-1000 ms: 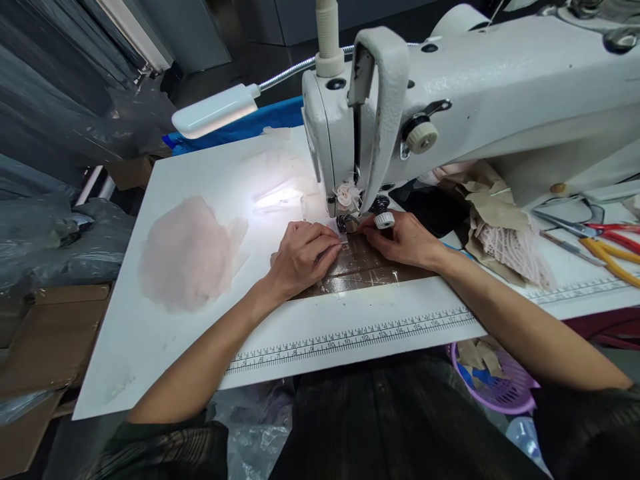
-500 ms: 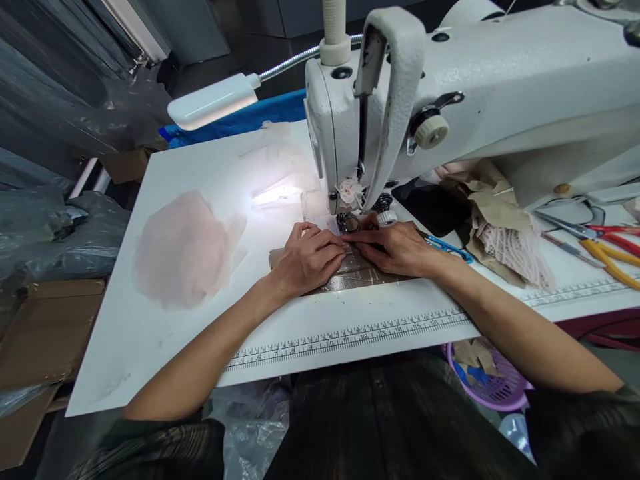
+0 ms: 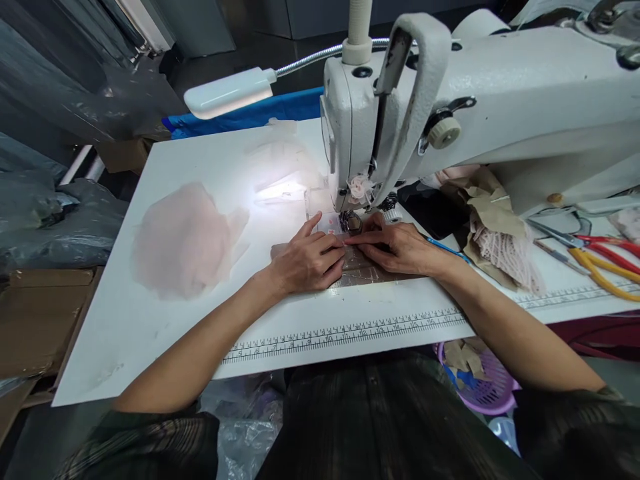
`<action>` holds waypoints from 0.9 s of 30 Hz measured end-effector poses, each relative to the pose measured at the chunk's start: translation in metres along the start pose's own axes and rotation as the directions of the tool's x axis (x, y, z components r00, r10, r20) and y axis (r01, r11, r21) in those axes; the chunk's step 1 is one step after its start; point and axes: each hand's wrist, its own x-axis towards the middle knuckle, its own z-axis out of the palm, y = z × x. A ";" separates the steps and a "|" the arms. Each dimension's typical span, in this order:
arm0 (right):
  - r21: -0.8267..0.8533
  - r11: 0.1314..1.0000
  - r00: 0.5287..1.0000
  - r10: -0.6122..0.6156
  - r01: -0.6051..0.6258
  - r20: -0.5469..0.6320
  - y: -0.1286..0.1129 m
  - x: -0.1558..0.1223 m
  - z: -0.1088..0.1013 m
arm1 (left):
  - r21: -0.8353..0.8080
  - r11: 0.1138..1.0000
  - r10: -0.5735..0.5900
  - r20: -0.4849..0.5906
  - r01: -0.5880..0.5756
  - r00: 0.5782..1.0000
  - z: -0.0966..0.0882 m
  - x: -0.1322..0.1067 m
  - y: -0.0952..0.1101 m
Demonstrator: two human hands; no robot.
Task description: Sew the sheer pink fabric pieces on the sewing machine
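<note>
At the presser foot (image 3: 351,223) of a white sewing machine (image 3: 500,87), both of my hands are close together. My left hand (image 3: 309,263) lies palm down, fingers resting on the work, thumb stretched away from them. My right hand (image 3: 403,247) is on the other side, its index finger pointing left and fingers pressed together; what they pinch is too small to make out. Beneath the hands is a brown, tape-covered plate (image 3: 360,272). Sheer pale fabric (image 3: 325,225) runs from the left hand's fingertips toward the foot. A pink fabric rosette (image 3: 360,189) sits on the machine head.
Pale pink tulle (image 3: 183,243) is heaped on the left of the white table (image 3: 150,347). A lamp (image 3: 230,93) shines over the back. To the right are a black phone-like slab (image 3: 430,210), lace trim (image 3: 507,247) and yellow-handled scissors (image 3: 600,273). A purple basket (image 3: 493,393) is below.
My left thumb has lifted and spread away from the fingers, uncovering more of the sheer fabric. The right hand stays nearly in place. The whole view has shifted slightly.
</note>
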 end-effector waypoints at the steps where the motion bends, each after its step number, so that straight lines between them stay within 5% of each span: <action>1: -0.008 1.000 1.000 -0.008 0.008 -0.002 0.000 0.000 0.000 | 0.002 1.000 0.001 0.003 -0.001 1.000 0.000 0.000 0.000; 16: -0.246 0.969 1.000 0.022 -0.021 0.000 -0.012 0.004 0.001 | -0.038 0.994 -0.101 0.059 0.103 0.993 -0.005 -0.002 -0.002; 27: -0.225 0.974 1.000 0.017 -0.020 -0.012 -0.011 0.000 0.002 | 0.025 0.993 -0.114 0.110 0.112 0.987 -0.007 -0.001 -0.003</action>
